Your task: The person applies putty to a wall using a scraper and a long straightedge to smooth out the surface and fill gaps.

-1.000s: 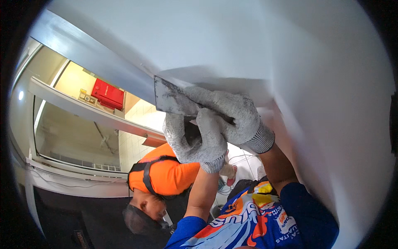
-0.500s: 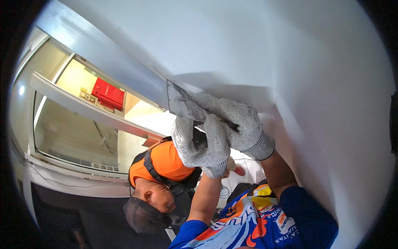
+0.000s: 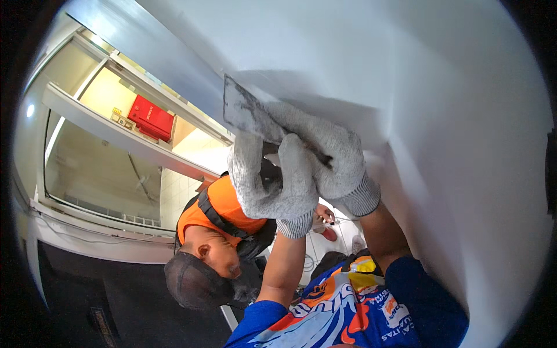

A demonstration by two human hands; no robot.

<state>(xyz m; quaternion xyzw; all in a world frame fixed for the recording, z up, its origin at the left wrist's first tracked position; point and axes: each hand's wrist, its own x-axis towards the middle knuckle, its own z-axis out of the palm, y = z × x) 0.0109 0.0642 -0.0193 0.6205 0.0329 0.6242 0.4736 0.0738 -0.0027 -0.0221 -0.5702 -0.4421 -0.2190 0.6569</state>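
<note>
Both my hands wear grey knit gloves and grip one flat metal trowel (image 3: pixel 246 111) whose grey, plaster-smeared blade lies against the white wall (image 3: pixel 406 104). My left hand (image 3: pixel 264 180) wraps the handle from below, fingers closed. My right hand (image 3: pixel 333 156) presses on the back of the blade and handle from the right. The handle itself is mostly hidden under the gloves. My forearms rise from a blue patterned shirt (image 3: pixel 354 307) at the lower edge.
Below my hands another person in an orange top with dark straps (image 3: pixel 223 214) and a dark cap bends forward. A pale framed opening (image 3: pixel 116 139) with a red box (image 3: pixel 152 119) lies at the left. A dark surface fills the lower left.
The trowel and both hands have slid a little along the wall, right then back left. The person below has moved slightly.
</note>
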